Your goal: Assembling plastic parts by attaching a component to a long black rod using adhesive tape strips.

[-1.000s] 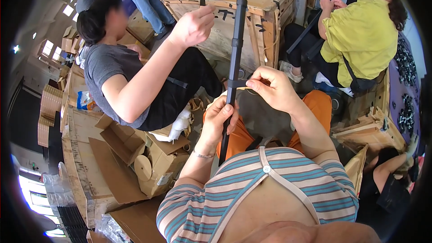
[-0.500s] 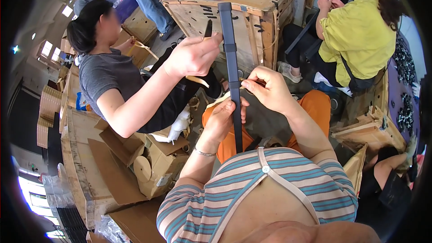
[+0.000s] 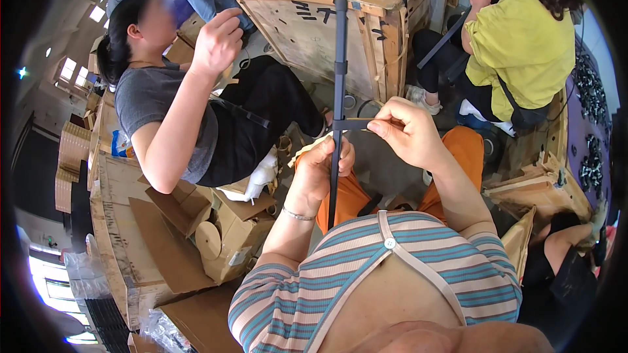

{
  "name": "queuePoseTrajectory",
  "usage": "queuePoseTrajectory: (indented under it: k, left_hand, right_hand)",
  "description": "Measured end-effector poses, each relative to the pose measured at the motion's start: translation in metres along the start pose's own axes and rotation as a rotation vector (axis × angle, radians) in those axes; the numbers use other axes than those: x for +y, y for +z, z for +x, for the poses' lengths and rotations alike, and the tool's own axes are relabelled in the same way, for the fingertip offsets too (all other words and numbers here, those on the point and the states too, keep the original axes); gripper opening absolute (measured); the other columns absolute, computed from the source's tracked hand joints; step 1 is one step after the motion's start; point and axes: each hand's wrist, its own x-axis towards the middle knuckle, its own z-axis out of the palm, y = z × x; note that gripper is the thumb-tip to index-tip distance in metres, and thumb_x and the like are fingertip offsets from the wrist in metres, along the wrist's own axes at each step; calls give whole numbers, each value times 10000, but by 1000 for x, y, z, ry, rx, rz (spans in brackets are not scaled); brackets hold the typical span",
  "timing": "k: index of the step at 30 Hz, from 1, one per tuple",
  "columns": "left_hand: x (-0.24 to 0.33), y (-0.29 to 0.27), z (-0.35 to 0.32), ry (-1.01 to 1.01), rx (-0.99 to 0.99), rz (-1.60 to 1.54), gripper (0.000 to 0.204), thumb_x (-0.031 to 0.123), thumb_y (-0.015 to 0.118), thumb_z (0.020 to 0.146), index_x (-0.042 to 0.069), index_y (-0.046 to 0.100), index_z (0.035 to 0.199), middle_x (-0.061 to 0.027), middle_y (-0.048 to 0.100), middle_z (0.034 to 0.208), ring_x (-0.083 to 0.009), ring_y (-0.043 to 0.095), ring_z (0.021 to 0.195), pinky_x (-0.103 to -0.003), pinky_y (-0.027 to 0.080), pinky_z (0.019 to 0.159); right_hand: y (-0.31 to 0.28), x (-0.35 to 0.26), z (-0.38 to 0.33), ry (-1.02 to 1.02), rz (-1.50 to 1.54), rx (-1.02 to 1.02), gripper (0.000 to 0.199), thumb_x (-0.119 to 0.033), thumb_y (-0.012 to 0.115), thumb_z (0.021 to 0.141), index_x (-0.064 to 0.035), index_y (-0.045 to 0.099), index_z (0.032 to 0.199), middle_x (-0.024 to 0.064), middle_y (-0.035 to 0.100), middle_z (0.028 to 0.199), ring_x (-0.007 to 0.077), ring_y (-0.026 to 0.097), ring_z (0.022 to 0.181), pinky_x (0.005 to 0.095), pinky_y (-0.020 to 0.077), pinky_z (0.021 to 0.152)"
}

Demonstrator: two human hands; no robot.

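Observation:
Upright before me stands a long, narrow black bar (image 3: 339, 39), possibly a bundle of flat strips, its lower end close to my striped top. My left hand (image 3: 320, 167) is wrapped around its lower part. A dark band circles the bar higher up. From the bar, just above my left hand, a short black strip (image 3: 355, 125) with a tan edge runs out sideways. My right hand (image 3: 411, 132) pinches the strip's far end between thumb and fingertips. A pale yellowish strip (image 3: 303, 151) pokes out beside my left hand.
Close on the left sits a person in a grey shirt (image 3: 173, 114), one hand raised. Open cardboard boxes (image 3: 239, 235) stand below. Ahead is a wooden crate (image 3: 314, 39) bearing black strips on purple cloth. A person in yellow (image 3: 523, 52) sits at right, beside small black parts (image 3: 592, 157).
My right hand has drawn the black strip out to the right of the bar. The bar has turned more edge-on. The neighbour's raised hand has moved away from it, up and left.

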Motion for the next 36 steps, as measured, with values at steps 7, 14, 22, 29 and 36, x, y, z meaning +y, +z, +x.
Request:
queuePoseTrajectory:
  k: [7,14,22,29,36]
  left_hand:
    - [2,-8,-4,27,-81,-207,496,505,517,832,34,471,685,-19,402,528,-106,343,483,-219,236,405]
    - [5,-1,-6,-23,-63,-186,586,572,450,836,25,476,629,-26,389,467,-106,320,410,-228,216,370]
    - [7,2,-8,-34,-100,-131,606,531,367,889,-4,516,648,-16,366,427,-97,313,356,-221,225,338]
    - [8,4,-11,-55,52,11,649,550,282,906,-4,543,691,-38,419,459,-110,360,352,-218,276,344]
    - [6,11,-7,-48,181,271,594,495,283,928,-15,569,825,-44,502,584,-104,444,464,-207,352,435]
  right_hand:
    - [-10,0,-6,15,-6,43,166,-77,648,807,11,539,719,-7,444,670,30,386,561,192,304,485]
    - [-10,4,-8,-6,-26,67,179,-78,665,790,12,537,701,8,457,651,46,388,538,213,313,469]
    - [-11,10,-7,22,2,48,191,-90,666,791,10,535,693,11,450,638,49,386,541,220,310,473]
    - [-6,8,1,-69,-128,-8,113,-86,655,781,-2,580,774,48,518,763,99,476,560,231,403,504]
    - [17,-1,13,-150,-185,-106,88,-68,573,812,7,534,836,103,543,707,188,538,612,273,432,559]
